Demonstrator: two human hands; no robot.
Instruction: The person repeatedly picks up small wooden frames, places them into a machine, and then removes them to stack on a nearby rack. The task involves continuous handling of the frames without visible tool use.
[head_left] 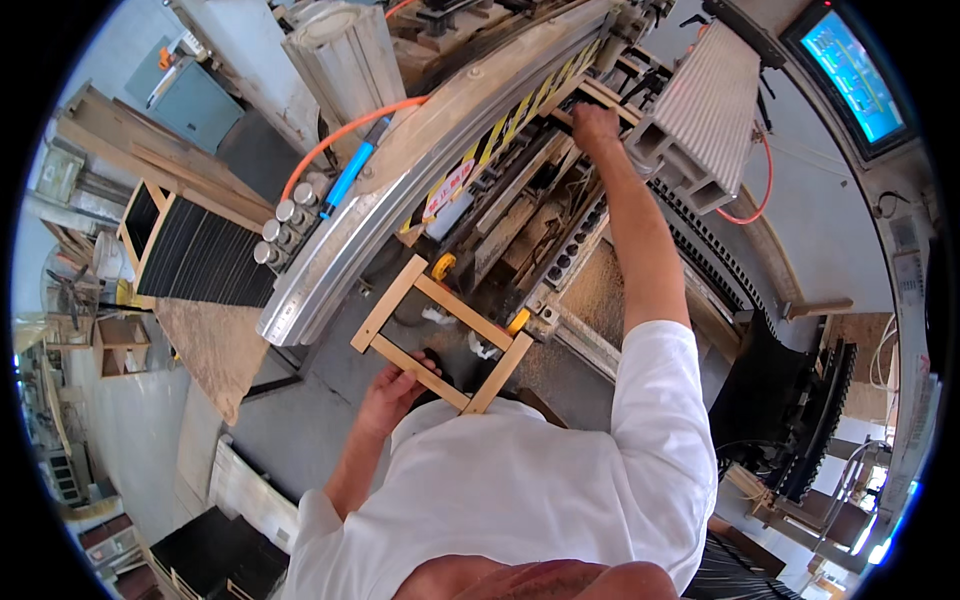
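Note:
In front of my white shirt, a rectangular light-wood frame (390, 303) is held tilted, its two side bars running past the crosspieces. My left hand (392, 392) grips the lower crosspiece, thumb on top and fingers partly hidden beneath. My right arm stretches far forward over the machine. At its far end my right hand (597, 128) is closed at the pale bars of a second wooden frame (606, 97), which lies in the machine beside a ribbed metal beam. The fingertips of that hand are hidden.
A long metal guide rail (400, 190) with striped tape crosses from left to upper right. The ribbed beam (700, 105) stands right of my right hand. Sawdust covers the machine bed (597, 290). A lit screen (853, 75) hangs far right; stacked dark-edged frames (205, 250) stand left.

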